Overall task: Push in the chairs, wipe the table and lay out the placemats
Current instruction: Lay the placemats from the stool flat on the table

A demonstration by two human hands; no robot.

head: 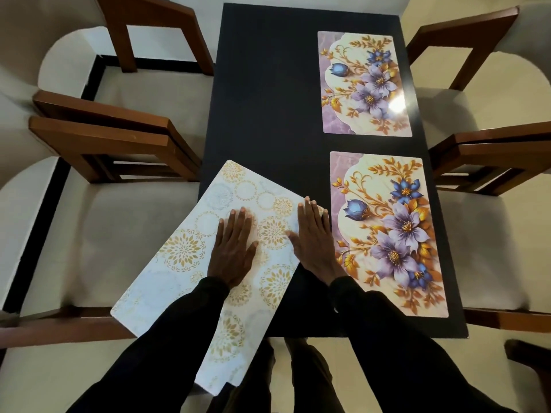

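While left hand (pixel 234 251) and right hand (pixel 313 242) press flat-fingered, white-gold placemat (pixel 182 251) lies skewed, long axis near-left to far-right.

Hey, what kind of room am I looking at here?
Probably a home dining area: a dark table flanked by wooden chairs with pale cushions, and floral placemats laid out on it.

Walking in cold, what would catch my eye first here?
A far floral placemat and a near floral placemat glow purple along the right side of the black table. At near left, a white and gold placemat sits askew, overhanging the edge, left hand flat on it, right hand at its corner.
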